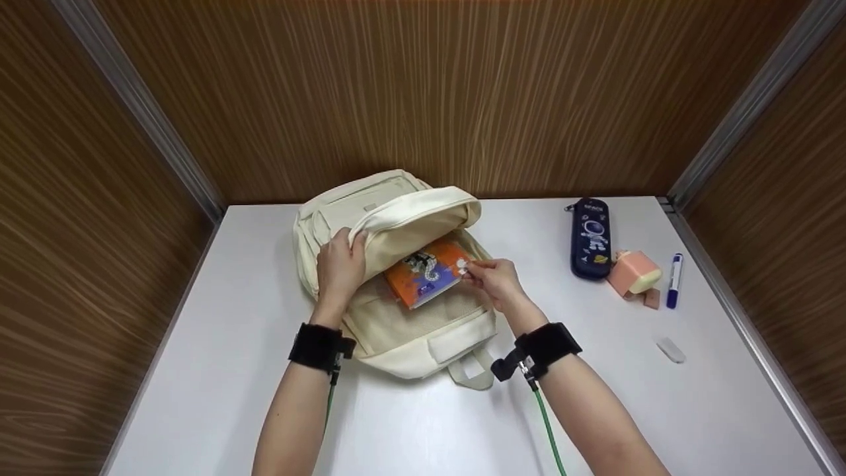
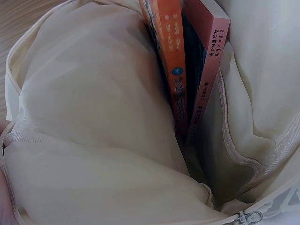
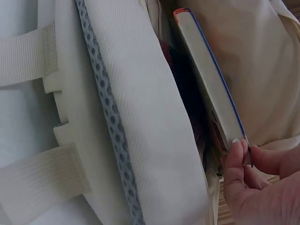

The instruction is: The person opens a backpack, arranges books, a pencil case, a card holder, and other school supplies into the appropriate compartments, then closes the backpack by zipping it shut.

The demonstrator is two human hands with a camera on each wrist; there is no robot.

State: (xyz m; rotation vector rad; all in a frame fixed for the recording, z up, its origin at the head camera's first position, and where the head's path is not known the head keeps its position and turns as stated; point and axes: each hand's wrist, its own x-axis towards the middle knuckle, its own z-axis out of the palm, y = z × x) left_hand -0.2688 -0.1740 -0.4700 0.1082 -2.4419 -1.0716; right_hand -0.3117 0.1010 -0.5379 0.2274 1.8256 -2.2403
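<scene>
A cream backpack (image 1: 344,205) lies unzipped on the table. My left hand (image 1: 340,264) grips the edge of its raised front panel (image 1: 423,215), holding the mouth apart. My right hand (image 1: 499,284) pinches a corner of an orange and purple book (image 1: 429,274), which is partly inside the bag. In the right wrist view, thumb and fingers (image 3: 236,159) close on the end of that book (image 3: 211,79). The left wrist view shows an orange book spine (image 2: 171,61) beside a pink book (image 2: 211,61) within the bag.
To the right on the white table (image 1: 562,410) lie a dark blue pencil case (image 1: 590,238), a pink and cream box-shaped object (image 1: 634,272), a small brownish block (image 1: 652,299), a blue-capped marker (image 1: 674,281) and a small white object (image 1: 671,350). Wood-patterned panels (image 1: 423,99) enclose the table.
</scene>
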